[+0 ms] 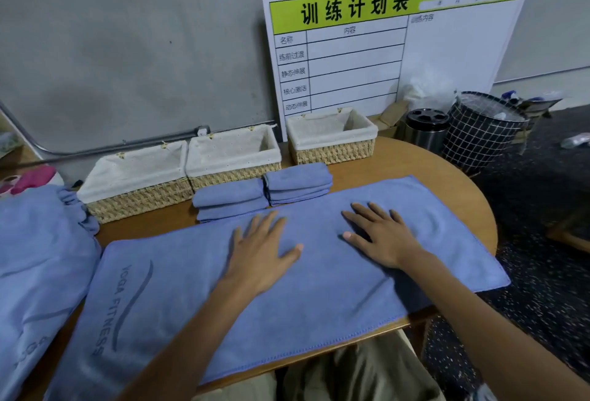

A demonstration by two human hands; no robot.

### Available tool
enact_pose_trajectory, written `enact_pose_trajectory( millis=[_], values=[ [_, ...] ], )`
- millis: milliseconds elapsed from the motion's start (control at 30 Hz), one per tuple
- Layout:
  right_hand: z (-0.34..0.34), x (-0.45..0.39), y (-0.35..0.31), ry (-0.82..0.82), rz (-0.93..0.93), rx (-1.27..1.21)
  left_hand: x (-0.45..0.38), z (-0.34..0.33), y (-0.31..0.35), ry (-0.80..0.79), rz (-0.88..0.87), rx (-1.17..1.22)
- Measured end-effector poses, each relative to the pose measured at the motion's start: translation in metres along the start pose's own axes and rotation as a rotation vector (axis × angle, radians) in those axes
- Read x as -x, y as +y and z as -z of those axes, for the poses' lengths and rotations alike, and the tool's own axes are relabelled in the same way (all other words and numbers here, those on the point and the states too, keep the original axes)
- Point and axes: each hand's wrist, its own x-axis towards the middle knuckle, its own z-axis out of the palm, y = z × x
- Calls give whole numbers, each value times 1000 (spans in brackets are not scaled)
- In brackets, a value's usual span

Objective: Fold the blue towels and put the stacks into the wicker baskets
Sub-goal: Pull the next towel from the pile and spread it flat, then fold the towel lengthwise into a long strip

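A long blue towel [178,298] printed "YOGA FITNESS" lies spread flat across the wooden table [447,174]. My left hand [261,250] and my right hand [380,234] rest flat on its middle, fingers straight and spread. Behind the towel sit two stacks of folded blue towels, one on the left [230,201] and one on the right [298,183]. Three cloth-lined wicker baskets stand along the wall: left [137,183], middle [233,158] and right [332,135], with nothing in them. More unfolded blue towels [38,257] are heaped at the left.
A white training-plan board [383,49] leans on the grey wall behind the right basket. Beyond the table's right end stand a steel canister [424,132] and a black grid-pattern bin [482,132]. A pink object [28,178] lies at the far left. The floor at right is dark and speckled.
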Motion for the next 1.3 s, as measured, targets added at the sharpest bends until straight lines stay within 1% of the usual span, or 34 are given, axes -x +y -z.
enact_pose_trajectory(
  millis=[33,67,133,167,233,267,367,433,500,567,633,733,767,800,900,967,1033,1100,1167,1233,1300],
  values=[
    [-1,-4,-2,21,7,-16,-7,-2,19,37,-48,34],
    [-2,-8,-5,55,17,-41,-13,-5,36,25,-82,67],
    [-3,-12,-5,172,33,-129,-20,-15,57,-81,-107,51],
    [-3,-11,-2,233,34,-172,-20,-21,58,-120,-103,16],
    [-2,-2,15,307,30,-182,-21,-28,52,-138,-77,-1],
    [-1,4,25,301,24,-156,-21,-29,48,-134,-73,11],
    [1,19,50,193,18,-42,-20,-29,46,-122,-86,18],
    [4,21,57,164,7,-13,-21,-28,45,-97,-94,16],
    [6,23,57,183,-1,-4,-22,-26,41,12,-97,70],
    [5,21,59,231,-16,-32,-23,-22,27,204,-96,193],
    [7,18,62,326,-14,-140,-22,-18,-1,361,-68,239],
    [12,18,69,500,-53,-435,-8,-9,-60,470,54,229],
    [13,19,73,536,-84,-496,-1,-7,-83,486,104,208],
    [15,19,75,550,-99,-501,5,-5,-105,488,159,178],
    [17,6,76,496,-60,-346,17,-1,-165,443,314,139],
    [16,-17,65,458,25,-250,15,-2,-190,379,346,114],
    [14,-51,50,423,101,-177,9,-3,-204,327,309,62],
    [11,-84,36,369,93,-148,3,1,-207,297,241,13],
    [3,-109,30,315,60,-87,-3,8,-206,271,224,19],
    [-6,-117,29,337,57,-67,-3,12,-202,286,212,56],
    [-11,-115,31,406,50,-87,0,10,-197,372,167,100]
  ],
)
